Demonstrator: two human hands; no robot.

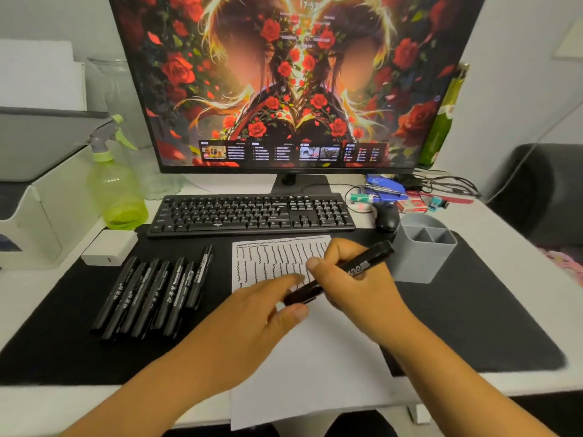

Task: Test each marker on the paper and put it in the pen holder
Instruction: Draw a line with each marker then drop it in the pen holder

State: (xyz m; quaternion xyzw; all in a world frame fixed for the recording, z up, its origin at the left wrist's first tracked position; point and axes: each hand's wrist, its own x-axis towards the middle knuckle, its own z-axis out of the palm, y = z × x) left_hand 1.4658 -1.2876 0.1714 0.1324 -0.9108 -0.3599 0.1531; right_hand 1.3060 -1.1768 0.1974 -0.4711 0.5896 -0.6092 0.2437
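Note:
A black marker [362, 263] lies slanted above the white paper [315, 357], held by both hands. My right hand [353, 285] grips its barrel near the middle. My left hand [262, 310] pinches the lower capped end between thumb and forefinger. The paper's top part carries rows of wavy black test lines [274, 260]. Several black markers [151, 294] lie side by side on the black desk mat, left of the paper. A grey pen holder [407, 266] with divided compartments stands right of the paper; I see nothing inside it.
A black keyboard [252, 214] and a mouse [386, 216] sit behind the paper, with a monitor [290, 80] beyond. A green spray bottle [116, 187] and a white charger [108, 247] stand at left. Cables and small stationery clutter the back right.

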